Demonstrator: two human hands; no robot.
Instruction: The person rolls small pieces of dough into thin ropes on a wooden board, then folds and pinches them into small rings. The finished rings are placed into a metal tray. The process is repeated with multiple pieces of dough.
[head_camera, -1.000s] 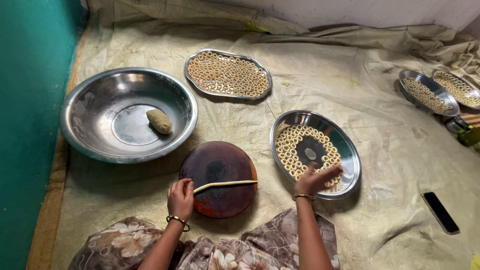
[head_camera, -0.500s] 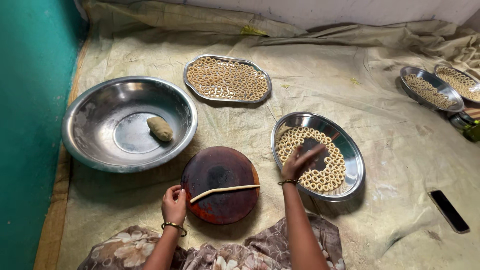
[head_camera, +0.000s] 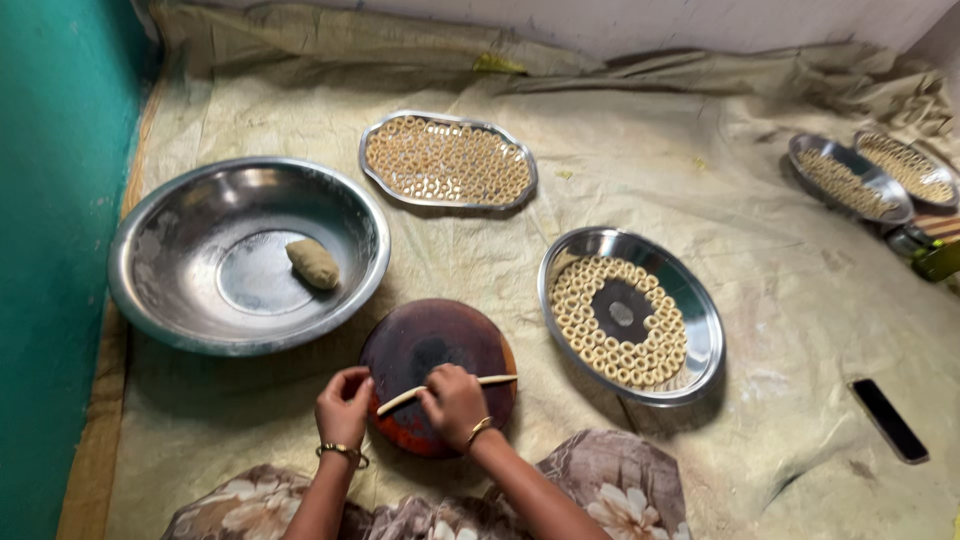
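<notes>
The dough rope (head_camera: 445, 388) lies across the near half of the round board (head_camera: 437, 345), its long axis running left to right and tilted a little, the left end nearer the person, the right end reaching the board's right rim; both hands sit on it. The left hand (head_camera: 345, 405) rests at the rope's left end, at the board's near-left edge, fingers (head_camera: 352, 380) curled narrow, touching or pinching the tip; whether they grip it I cannot tell. The right hand (head_camera: 455, 400) lies over the rope's middle, fingers (head_camera: 440, 376) bent down on it, so that part is hidden; it is the hand more squarely on the rope. The rope is thin, pale, even in thickness, smooth.

The board is dark brown with a reddish rim, on the cloth-covered floor (head_camera: 760, 300) by the near edge; right of it a steel plate (head_camera: 705, 330) holds pale dough rings in circles around a bare centre; left and farther, a big steel bowl (head_camera: 150, 290) holds one dough lump (head_camera: 313, 263); beyond, a tray (head_camera: 372, 172) full of rings; two more ring-filled plates (head_camera: 870, 180) at the far right; a dark phone (head_camera: 889, 420) lies near the right edge.
</notes>
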